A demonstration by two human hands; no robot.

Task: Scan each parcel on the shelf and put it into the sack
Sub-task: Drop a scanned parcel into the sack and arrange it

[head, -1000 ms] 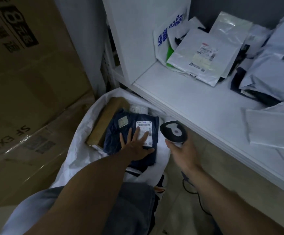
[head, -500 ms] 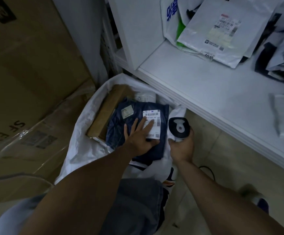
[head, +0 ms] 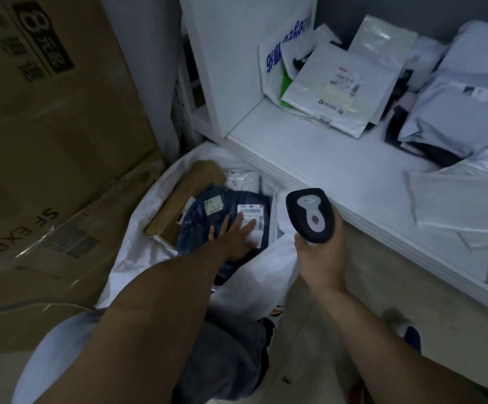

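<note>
The left hand (head: 234, 239) lies flat, fingers spread, on the dark parcel (head: 207, 225) in the sack (head: 138, 246); the right hand (head: 320, 258) grips the scanner (head: 309, 214).

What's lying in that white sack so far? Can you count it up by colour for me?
Brown cardboard box: 1
Dark blue parcel: 1
White packet: 1
Total visible in the sack: 3
</note>
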